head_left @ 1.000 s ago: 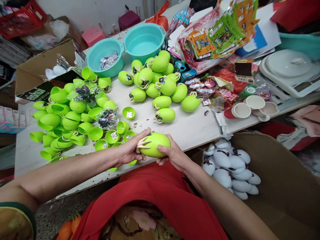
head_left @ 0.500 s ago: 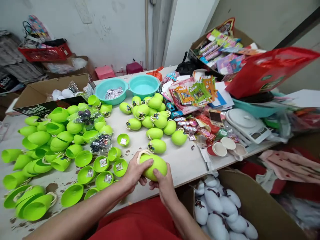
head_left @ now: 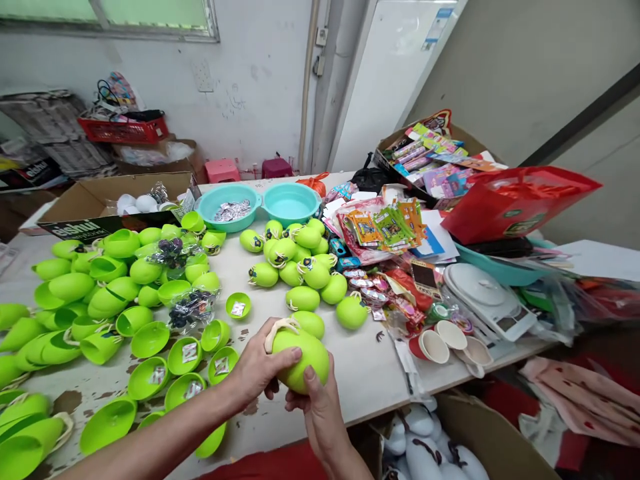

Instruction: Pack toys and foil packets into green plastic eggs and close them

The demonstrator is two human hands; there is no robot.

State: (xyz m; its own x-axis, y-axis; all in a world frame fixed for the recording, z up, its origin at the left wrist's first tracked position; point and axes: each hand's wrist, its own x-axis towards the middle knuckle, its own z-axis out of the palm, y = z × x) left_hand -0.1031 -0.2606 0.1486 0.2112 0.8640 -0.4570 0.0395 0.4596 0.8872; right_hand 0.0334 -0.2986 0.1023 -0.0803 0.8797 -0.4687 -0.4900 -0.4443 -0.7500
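Note:
Between my two hands is a closed green plastic egg (head_left: 306, 357) with a cream rope loop at its left end. My left hand (head_left: 260, 360) grips the loop end, thumb on top. My right hand (head_left: 320, 407) wraps the other end, its thumb pressed on the near side. Just beyond lies a pile of closed green eggs (head_left: 305, 263) with cords. Left of my hands sit open green egg halves (head_left: 150, 339), several holding a small white packet (head_left: 190, 352). Two clear bags of dark small pieces (head_left: 193, 308) rest among the halves.
Two turquoise basins (head_left: 291, 212) stand at the back, the left one with silvery packets. On the right are candy packets (head_left: 395, 227), a white scale (head_left: 485, 297), paper cups (head_left: 434, 350) and a red bag (head_left: 515, 200). A carton of white eggs (head_left: 425, 447) stands below the table edge.
The view has tilted up, showing more wall and window. Both hands still hold the green egg, which is turned slightly and sits a little lower in view.

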